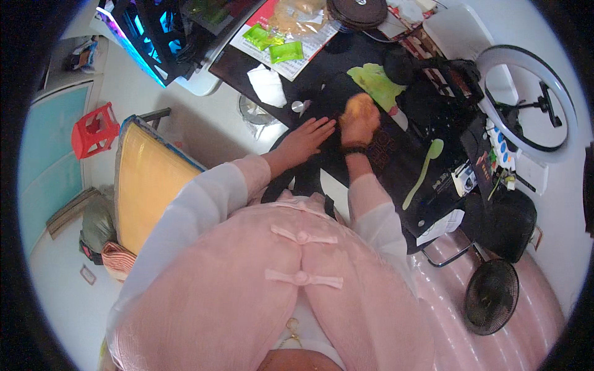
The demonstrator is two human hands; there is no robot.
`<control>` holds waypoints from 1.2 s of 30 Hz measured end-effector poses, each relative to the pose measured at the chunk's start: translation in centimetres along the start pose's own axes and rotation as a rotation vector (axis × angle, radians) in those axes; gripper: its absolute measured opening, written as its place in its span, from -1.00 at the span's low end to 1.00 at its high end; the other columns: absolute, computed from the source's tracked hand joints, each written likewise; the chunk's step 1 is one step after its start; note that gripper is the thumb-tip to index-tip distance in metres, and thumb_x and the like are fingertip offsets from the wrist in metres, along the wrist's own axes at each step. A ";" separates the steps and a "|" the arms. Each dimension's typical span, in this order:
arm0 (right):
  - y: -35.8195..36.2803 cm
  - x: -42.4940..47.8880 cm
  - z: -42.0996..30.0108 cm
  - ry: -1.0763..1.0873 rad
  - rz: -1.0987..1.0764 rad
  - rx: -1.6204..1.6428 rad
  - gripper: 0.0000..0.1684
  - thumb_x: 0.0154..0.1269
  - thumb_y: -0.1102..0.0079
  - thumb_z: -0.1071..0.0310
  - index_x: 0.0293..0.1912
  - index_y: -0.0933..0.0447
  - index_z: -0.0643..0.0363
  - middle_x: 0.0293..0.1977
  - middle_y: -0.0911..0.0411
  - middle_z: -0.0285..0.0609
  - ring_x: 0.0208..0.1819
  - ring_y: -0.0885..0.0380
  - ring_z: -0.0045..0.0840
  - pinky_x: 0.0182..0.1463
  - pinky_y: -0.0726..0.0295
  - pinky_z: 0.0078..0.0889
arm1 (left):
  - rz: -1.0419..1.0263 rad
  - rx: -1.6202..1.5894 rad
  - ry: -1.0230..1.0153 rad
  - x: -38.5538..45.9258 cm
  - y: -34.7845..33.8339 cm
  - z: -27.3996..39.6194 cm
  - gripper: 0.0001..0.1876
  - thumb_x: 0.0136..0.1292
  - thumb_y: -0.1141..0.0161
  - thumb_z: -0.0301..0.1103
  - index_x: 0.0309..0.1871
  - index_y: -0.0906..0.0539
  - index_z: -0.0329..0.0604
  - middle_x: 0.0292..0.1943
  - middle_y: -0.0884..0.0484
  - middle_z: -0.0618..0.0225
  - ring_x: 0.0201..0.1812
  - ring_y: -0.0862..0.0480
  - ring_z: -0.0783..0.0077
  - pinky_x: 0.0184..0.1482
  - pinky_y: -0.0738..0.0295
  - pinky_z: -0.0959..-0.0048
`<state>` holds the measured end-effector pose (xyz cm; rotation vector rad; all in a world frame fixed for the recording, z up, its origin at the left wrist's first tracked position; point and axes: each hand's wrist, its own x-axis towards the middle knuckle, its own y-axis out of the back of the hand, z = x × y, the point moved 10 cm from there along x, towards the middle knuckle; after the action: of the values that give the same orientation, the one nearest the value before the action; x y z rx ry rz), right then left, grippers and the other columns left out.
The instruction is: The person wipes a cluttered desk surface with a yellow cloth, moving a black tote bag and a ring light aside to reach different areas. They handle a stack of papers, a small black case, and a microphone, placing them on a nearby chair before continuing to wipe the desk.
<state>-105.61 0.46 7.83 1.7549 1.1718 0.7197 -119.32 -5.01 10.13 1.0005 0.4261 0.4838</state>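
Observation:
My right hand (359, 130) is closed on an orange-yellow cloth or sponge (361, 107), pressed to the dark tabletop (334, 157). Just left of it, my left hand (308, 139) rests palm down near the table's edge, fingers spread, holding nothing. A crumpled green sheet (378, 86), perhaps a leaf or a wrapper, lies beyond the right hand. A white tissue (267, 86) hangs at the table's edge, with a small round silvery disc (297, 106) to its right. To the right lies a long pale-green spoon (424, 171).
Green packets (286, 52) lie on a printed sheet (293, 69) at the back, beside a clear plastic bag (299, 16). A ring light (526, 51) stands at right, above a black fan (491, 297). A yellow-topped chair or board (155, 178) and a red stool (95, 131) are at left.

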 end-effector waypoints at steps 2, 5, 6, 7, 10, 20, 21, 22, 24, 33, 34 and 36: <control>-3.0 1.9 -6.3 0.166 -0.155 -0.067 -0.28 0.09 -0.24 0.33 0.27 -0.26 -0.04 0.20 -0.23 -0.11 0.19 -0.25 -0.14 0.16 -0.41 -0.09 | -0.038 -0.020 0.009 0.2 -0.6 -0.9 -0.29 0.10 -0.25 -0.20 0.32 -0.31 -0.24 0.41 -0.18 0.19 0.45 -0.10 0.21 0.46 0.06 0.21; -5.1 3.9 -10.7 0.216 -0.380 -0.138 -0.30 0.16 -0.19 0.28 0.30 -0.24 -0.16 0.25 -0.17 -0.20 0.20 -0.24 -0.16 0.18 -0.39 -0.15 | -0.076 -0.060 0.051 0.0 -1.4 -1.1 -0.33 0.12 -0.24 -0.22 0.32 -0.33 -0.22 0.40 -0.20 0.23 0.45 -0.09 0.26 0.46 0.05 0.21; -4.6 3.9 -11.1 0.245 -0.423 -0.165 -0.29 0.18 -0.17 0.27 0.32 -0.21 -0.14 0.25 -0.17 -0.19 0.19 -0.24 -0.14 0.19 -0.38 -0.15 | -0.050 -0.051 0.061 0.1 -1.0 -1.1 -0.34 0.13 -0.24 -0.22 0.31 -0.34 -0.22 0.40 -0.21 0.24 0.45 -0.09 0.27 0.46 0.06 0.21; -3.7 3.6 -10.5 0.306 -0.364 -0.170 -0.28 0.18 -0.17 0.28 0.33 -0.21 -0.14 0.24 -0.18 -0.18 0.18 -0.25 -0.14 0.19 -0.38 -0.15 | -0.023 -0.043 0.069 0.0 -0.6 -1.2 -0.34 0.13 -0.23 -0.22 0.31 -0.35 -0.22 0.40 -0.21 0.24 0.45 -0.09 0.28 0.46 0.07 0.21; -1.7 1.1 -6.0 0.370 -0.263 -0.213 -0.26 0.16 -0.18 0.26 0.34 -0.20 -0.19 0.23 -0.21 -0.18 0.17 -0.26 -0.11 0.14 -0.39 -0.05 | 0.024 -0.037 0.044 0.1 -0.5 -0.9 -0.30 0.11 -0.23 -0.22 0.34 -0.29 -0.24 0.41 -0.19 0.23 0.45 -0.10 0.24 0.47 0.09 0.20; -3.5 4.5 -8.1 0.362 -0.198 -0.254 -0.31 0.15 -0.16 0.29 0.30 -0.26 -0.12 0.23 -0.23 -0.16 0.15 -0.27 -0.13 0.22 -0.30 -0.05 | 0.043 -0.066 0.084 -0.6 -0.5 -1.0 -0.31 0.17 -0.16 -0.27 0.38 -0.24 -0.17 0.43 -0.15 0.29 0.46 -0.07 0.28 0.48 0.13 0.18; -3.5 5.7 -8.5 0.327 -0.160 -0.222 -0.31 0.16 -0.14 0.31 0.31 -0.26 -0.13 0.24 -0.22 -0.16 0.15 -0.27 -0.14 0.24 -0.28 -0.07 | 0.047 -0.057 0.080 -0.6 -0.4 -0.9 -0.31 0.17 -0.17 -0.27 0.39 -0.24 -0.17 0.43 -0.16 0.29 0.46 -0.08 0.28 0.48 0.13 0.18; -4.1 5.9 -8.4 0.331 -0.166 -0.223 -0.31 0.17 -0.13 0.32 0.31 -0.25 -0.14 0.24 -0.22 -0.15 0.16 -0.26 -0.14 0.24 -0.28 -0.08 | 0.041 -0.061 0.084 -0.7 -0.4 -0.9 -0.31 0.17 -0.18 -0.27 0.39 -0.24 -0.17 0.43 -0.16 0.29 0.46 -0.08 0.28 0.48 0.12 0.19; -4.8 5.8 -7.7 0.340 -0.169 -0.227 -0.32 0.19 -0.10 0.36 0.32 -0.24 -0.16 0.24 -0.22 -0.15 0.17 -0.26 -0.14 0.24 -0.28 -0.10 | 0.032 -0.065 0.086 -0.6 -0.2 -0.9 -0.30 0.16 -0.19 -0.27 0.39 -0.24 -0.16 0.43 -0.17 0.29 0.46 -0.08 0.28 0.48 0.12 0.19; 2.7 -5.6 1.5 0.246 -0.279 -0.288 -0.39 0.24 -0.04 0.36 0.30 -0.26 0.01 0.30 -0.17 -0.03 0.29 -0.18 -0.09 0.32 -0.22 -0.07 | 0.012 -0.090 0.089 -0.5 -0.6 -1.2 -0.20 0.12 -0.27 -0.11 0.40 -0.20 -0.16 0.46 -0.07 0.31 0.48 -0.03 0.29 0.48 0.12 0.23; 4.0 -6.0 2.8 0.244 -0.162 -0.301 -0.39 0.24 -0.04 0.36 0.30 -0.25 0.06 0.31 -0.15 0.00 0.31 -0.17 -0.07 0.33 -0.21 -0.07 | 0.031 -0.097 0.092 -0.6 -0.3 -1.2 -0.18 0.11 -0.26 -0.08 0.41 -0.19 -0.16 0.47 -0.05 0.32 0.48 -0.03 0.29 0.47 0.12 0.23; 3.8 -6.6 4.0 0.239 -0.188 -0.292 -0.36 0.21 -0.07 0.39 0.30 -0.24 0.10 0.34 -0.11 0.01 0.34 -0.13 -0.04 0.37 -0.16 -0.08 | 0.054 -0.114 0.092 -1.0 -0.1 -0.9 -0.15 0.11 -0.26 -0.01 0.41 -0.18 -0.16 0.48 -0.03 0.33 0.48 -0.01 0.30 0.47 0.13 0.23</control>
<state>-103.27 -7.69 9.50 1.3254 1.2976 0.9521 -120.61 -4.96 9.75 0.8838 0.4494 0.5980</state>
